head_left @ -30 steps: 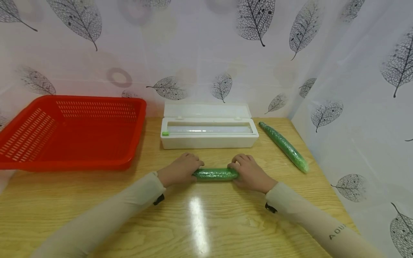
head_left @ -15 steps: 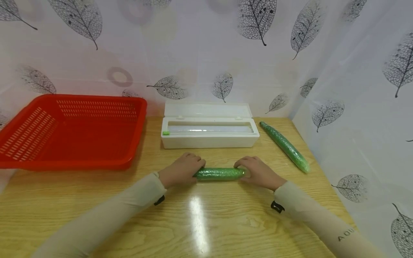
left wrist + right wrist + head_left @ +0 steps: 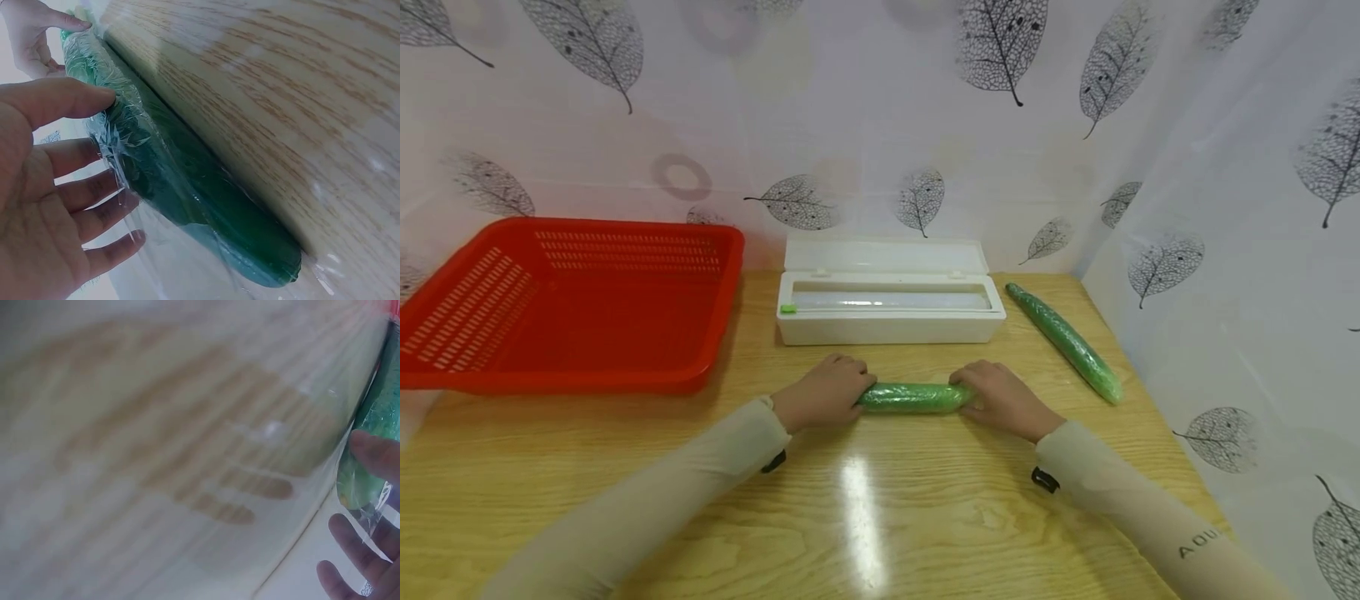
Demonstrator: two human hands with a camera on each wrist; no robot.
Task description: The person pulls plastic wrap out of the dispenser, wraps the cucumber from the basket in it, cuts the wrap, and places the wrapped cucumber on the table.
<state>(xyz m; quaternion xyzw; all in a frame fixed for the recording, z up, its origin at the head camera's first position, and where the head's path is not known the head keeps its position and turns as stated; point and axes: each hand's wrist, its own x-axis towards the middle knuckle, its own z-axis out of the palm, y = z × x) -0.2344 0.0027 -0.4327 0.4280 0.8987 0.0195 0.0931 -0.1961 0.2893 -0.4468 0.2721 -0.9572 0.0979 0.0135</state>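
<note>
A green cucumber [image 3: 913,398] wrapped in clear plastic film lies crosswise between the two hands. The left hand [image 3: 826,393] holds its darker left end; in the left wrist view, the thumb presses on the wrapped cucumber [image 3: 187,181] and the fingers reach to its other side. Loose film hangs along that end. At the paler right end, the right hand [image 3: 1003,400] pinches the cucumber; the right wrist view has its thumb on the film and the lower fingers spread. A second film-wrapped cucumber [image 3: 1063,340] lies slanted at the right, apart from both hands.
Behind the hands stands a white cling film box [image 3: 891,331] with its lid raised and a film roll inside. A red plastic basket [image 3: 613,379] is at the left. Leaf-patterned sheeting [image 3: 865,125] borders the wooden table [image 3: 775,517] at the back and right.
The right hand has slid rightward along the cucumber to its pale end. The held cucumber has since shifted slightly toward the white box, and the left hand stays on its end.
</note>
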